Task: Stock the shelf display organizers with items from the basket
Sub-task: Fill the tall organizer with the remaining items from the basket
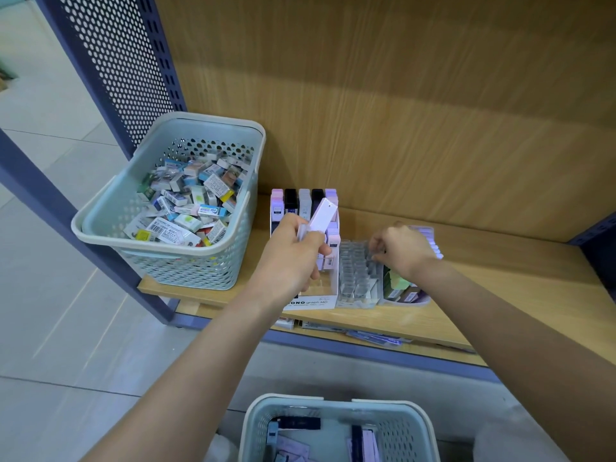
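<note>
Lilac case [319,217], flat, held tilted in the left hand [293,253]. Fingers wrap round its lower end; the upper end is free and points up and right over the white organizer [311,301]. That organizer stands on the shelf [500,278], just right of the eraser basket [100,225]. Its back row stands upright by colour: pink, black, grey, black, lilac. The front looks partly unfilled.

Right hand [403,248]: fingers curled, tips at the far edge of the clear organizer [356,278]. A lilac stack [431,243] shows past the knuckles. Cannot tell whether the hand grips it or only hides it.

Supply basket [336,406] sits low, near the person, with a few cases in it, well apart from the shelf.

Judgement: the step in hand is seating the case. The lilac column is the rightmost and lies right under the case, so it likely goes there.

To do it well:
- Turn the case upright first and match the facing of its neighbours.
- Lower it straight into the slot. Sliding it in at an angle could tip the ones standing there.
- The organizer looks like light card, so a push may shift it toward the clear one just beside it.
- Steady it with the right hand, if that hand is free.
</note>
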Demonstrator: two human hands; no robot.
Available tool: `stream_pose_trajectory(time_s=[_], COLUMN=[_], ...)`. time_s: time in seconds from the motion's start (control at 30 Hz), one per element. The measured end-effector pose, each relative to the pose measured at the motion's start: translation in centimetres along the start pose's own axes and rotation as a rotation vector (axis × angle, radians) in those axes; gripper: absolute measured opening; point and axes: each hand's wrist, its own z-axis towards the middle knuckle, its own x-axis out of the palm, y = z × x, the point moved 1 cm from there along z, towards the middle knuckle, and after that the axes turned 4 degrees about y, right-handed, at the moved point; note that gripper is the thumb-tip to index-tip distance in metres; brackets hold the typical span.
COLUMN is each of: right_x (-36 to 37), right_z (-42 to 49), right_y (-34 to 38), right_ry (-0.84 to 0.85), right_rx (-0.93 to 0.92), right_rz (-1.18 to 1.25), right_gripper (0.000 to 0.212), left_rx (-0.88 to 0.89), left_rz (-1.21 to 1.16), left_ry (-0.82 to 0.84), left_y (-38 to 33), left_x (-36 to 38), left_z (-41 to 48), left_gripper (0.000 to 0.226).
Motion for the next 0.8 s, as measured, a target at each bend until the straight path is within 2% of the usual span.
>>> stream_pose_trajectory(time_s=[0.2, 0.3, 0.37, 0.43, 0.53, 0.63, 0.73, 0.8], right_x=[1.0, 1.2, 1.0, 0.3, -2.5, -5.5, -6.8, -7.0], right_z=[0.7, 0.4, -0.1, -0.9, -3.5, -7.0, -9.4, -10.4], right_y=[0.2, 0.6, 0.9, 1.3, 3.0, 5.3, 5.9, 5.6], right_ry=[-0.041, -0.046, -0.057, -0.131, -0.229, -0.156, -0.049, -0.135], right_rx=[-0.008, -0.052, -0.051, -0.040, -0.027, -0.115, -0.184, -0.171], right_rz=[-0.190, -0.322, -0.322, -0.092, 0.586, 1.057, 1.135, 1.141], right_gripper=[0.015, 0.016, 0.020, 0.025, 0.021, 0.025, 0.008, 0.010], left_rx=[0.018, 0.070, 0.114, 0.151, 0.162, 0.158, 0.137, 0.087], left_rz=[0.035, 0.007, 0.010, 0.052, 0.095, 0.116, 0.132, 0.124], left_ry=[0.010, 0.032, 0.067, 0.101, 0.126, 0.151, 0.185, 0.151], left_y=[0.0, -0.1, 0.0, 0.2, 0.6, 0.9, 0.9, 0.9], left_x=[0.0, 0.4, 0.7, 1.0, 1.2, 1.6, 2.1, 2.5], left_z=[0.2, 0.1, -0.1, -0.2, -0.3, -0.6, -1.0, -1.3], left_gripper=[0.007, 0.009, 0.011, 0.009, 0.009, 0.009, 0.004, 0.016])
